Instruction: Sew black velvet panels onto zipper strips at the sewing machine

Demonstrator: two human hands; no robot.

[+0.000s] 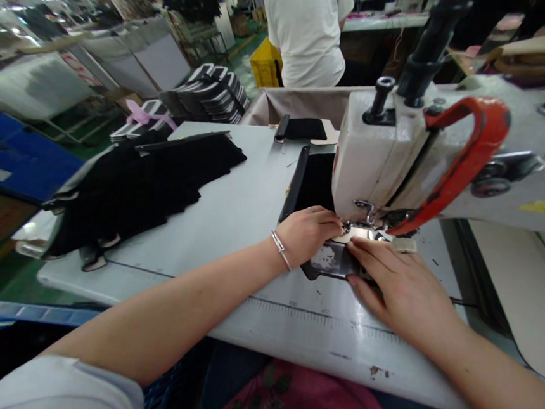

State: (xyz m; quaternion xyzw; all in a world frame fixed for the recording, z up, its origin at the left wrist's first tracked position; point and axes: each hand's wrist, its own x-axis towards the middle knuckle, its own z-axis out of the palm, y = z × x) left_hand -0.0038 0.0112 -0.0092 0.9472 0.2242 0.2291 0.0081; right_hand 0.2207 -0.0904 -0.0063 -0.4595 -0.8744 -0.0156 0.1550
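Note:
A sewing machine with an orange-red guard stands over the work. Beneath its presser foot lies the cream edge of a piece; a black fabric part with a dark strip extends behind my left hand, possibly the same piece. My left hand, wearing a bracelet, has its fingers closed together at the piece, just left of the foot; the fingertips are partly hidden. Stretched nearly flat, my right hand rests its fingertips at the cream edge, beside the metal plate.
Overlapping black pieces cover the table's left side. Another black-and-cream piece lies at the back edge. A ruler scale runs along the front of the white table. Beyond stands a person in a white shirt.

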